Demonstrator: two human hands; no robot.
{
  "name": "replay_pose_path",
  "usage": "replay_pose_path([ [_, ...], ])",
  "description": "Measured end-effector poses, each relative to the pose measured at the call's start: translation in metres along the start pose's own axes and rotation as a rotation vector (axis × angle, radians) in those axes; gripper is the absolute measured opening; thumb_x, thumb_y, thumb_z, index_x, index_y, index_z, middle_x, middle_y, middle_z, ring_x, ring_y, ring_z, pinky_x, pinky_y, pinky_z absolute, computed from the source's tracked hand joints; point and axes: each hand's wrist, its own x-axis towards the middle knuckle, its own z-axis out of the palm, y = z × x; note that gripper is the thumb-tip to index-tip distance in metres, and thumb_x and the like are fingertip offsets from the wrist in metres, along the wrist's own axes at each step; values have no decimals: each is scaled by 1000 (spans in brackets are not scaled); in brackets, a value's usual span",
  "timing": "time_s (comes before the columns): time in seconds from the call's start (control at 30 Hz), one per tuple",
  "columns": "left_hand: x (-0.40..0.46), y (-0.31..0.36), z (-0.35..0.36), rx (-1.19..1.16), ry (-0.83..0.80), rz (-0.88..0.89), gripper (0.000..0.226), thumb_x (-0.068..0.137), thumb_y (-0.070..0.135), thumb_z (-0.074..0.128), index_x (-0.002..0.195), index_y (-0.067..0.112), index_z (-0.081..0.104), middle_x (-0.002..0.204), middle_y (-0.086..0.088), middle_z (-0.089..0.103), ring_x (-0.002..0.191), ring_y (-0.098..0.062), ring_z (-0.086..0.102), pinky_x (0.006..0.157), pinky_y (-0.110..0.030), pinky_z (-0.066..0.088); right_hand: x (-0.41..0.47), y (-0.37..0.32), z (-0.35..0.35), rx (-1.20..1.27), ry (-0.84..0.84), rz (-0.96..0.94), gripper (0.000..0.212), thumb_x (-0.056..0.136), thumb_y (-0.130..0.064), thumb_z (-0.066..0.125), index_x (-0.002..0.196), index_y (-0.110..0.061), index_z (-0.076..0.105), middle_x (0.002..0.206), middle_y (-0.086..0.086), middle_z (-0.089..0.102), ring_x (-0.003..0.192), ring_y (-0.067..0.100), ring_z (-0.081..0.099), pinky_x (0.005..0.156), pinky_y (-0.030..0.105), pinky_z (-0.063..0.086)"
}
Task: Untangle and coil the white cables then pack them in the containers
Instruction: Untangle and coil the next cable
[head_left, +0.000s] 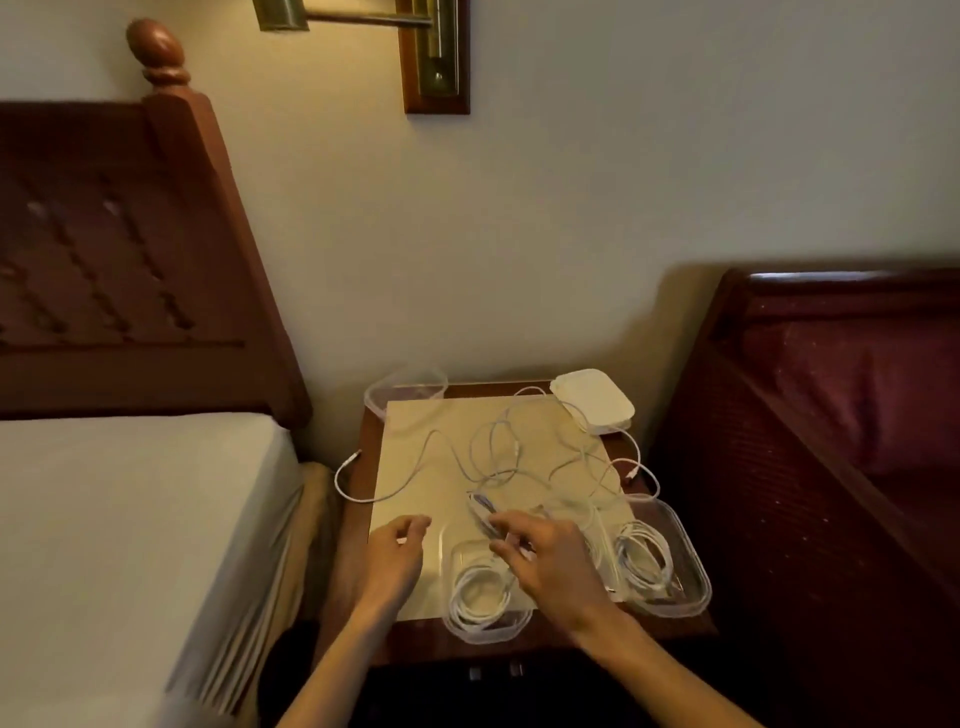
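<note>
Tangled white cables lie spread over a pale mat on the nightstand. A clear container at the front holds a coiled white cable. Another clear container at the front right holds a second coil. My right hand hovers over the front container, fingers pinching a cable strand near the tangle's front. My left hand rests at the mat's front left with fingers loosely curled and nothing seen in it.
An empty clear container sits at the back left corner, and stacked white lids at the back right. A bed borders the nightstand on the left, a dark red sofa on the right. One cable end hangs over the left edge.
</note>
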Motion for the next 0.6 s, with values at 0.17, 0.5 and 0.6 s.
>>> replay_pose_path([
  [0.17, -4, -38, 11, 79, 21, 72, 18, 97, 22, 56, 102, 24, 73, 101, 9, 72, 93, -15, 67, 87, -43, 54, -28, 27, 51, -490, -181, -321, 26, 74, -22, 72, 99, -23, 67, 86, -9, 67, 78, 10, 61, 59, 22, 46],
  [0.5, -15, -44, 19, 127, -19, 136, 28, 96, 20, 57, 123, 23, 63, 105, 6, 67, 77, -7, 64, 64, -13, 46, -23, 44, 72, -643, -425, -170, 15, 74, -29, 70, 82, -17, 73, 131, 11, 59, 122, 31, 58, 91, 36, 54],
  [0.6, -17, -45, 22, 124, -19, 134, 32, 96, 19, 57, 127, 26, 61, 103, 8, 67, 69, -9, 64, 62, -15, 48, -22, 36, 72, -562, -561, -73, 43, 98, -28, 51, 134, -5, 52, 162, 17, 10, 148, 39, 8, 119, 49, 22],
])
